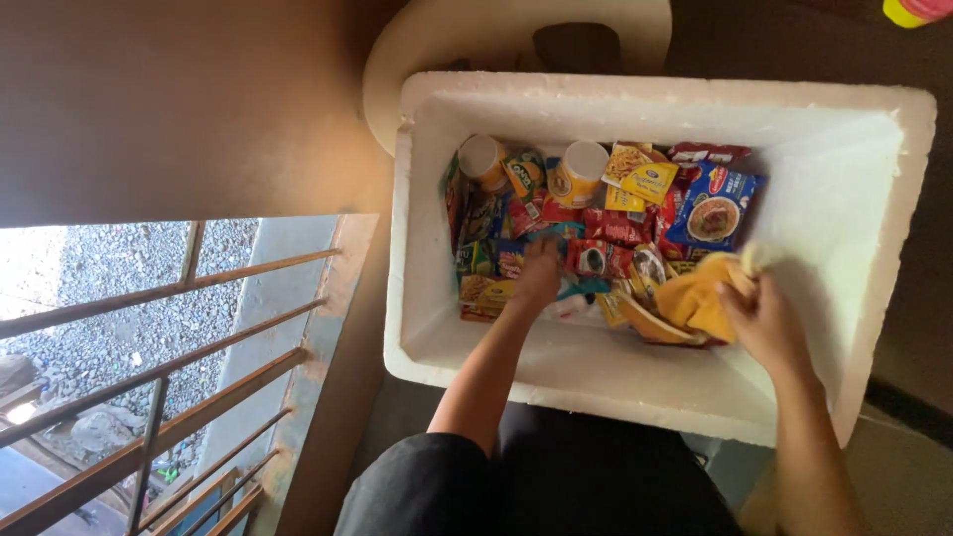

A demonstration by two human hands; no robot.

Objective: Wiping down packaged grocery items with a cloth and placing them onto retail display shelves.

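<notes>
While the person leans over a white foam box (pixel 898 199) resting across their lap, the right hand (pixel 764 318) is closed around a bunched yellow cloth (pixel 695 293), fingers curled over its top edge. The cloth sits inside the box, against its right-hand inner wall, spilling leftward from the grip onto the packets beneath. Just left of that grip, the left hand (pixel 538 276) reaches down into the middle of the box with its fingers pressed among the snack packets (pixel 606 233); the view does not show whether it has closed on any one packet. Beyond the left hand's fingertips, toward the far wall, stand two round cups with pale lids (pixel 581 164), one orange and one yellow. Farther right from them, above the cloth grip, lies a blue packet showing a bowl of food (pixel 715 203), with red and yellow packets between. Past the far rim of the box is a round cream plastic stool (pixel 427 40). To the left of both arms, well apart from the box, a window with rusty horizontal metal bars (pixel 169 367) looks down on grey gravel outside.
</notes>
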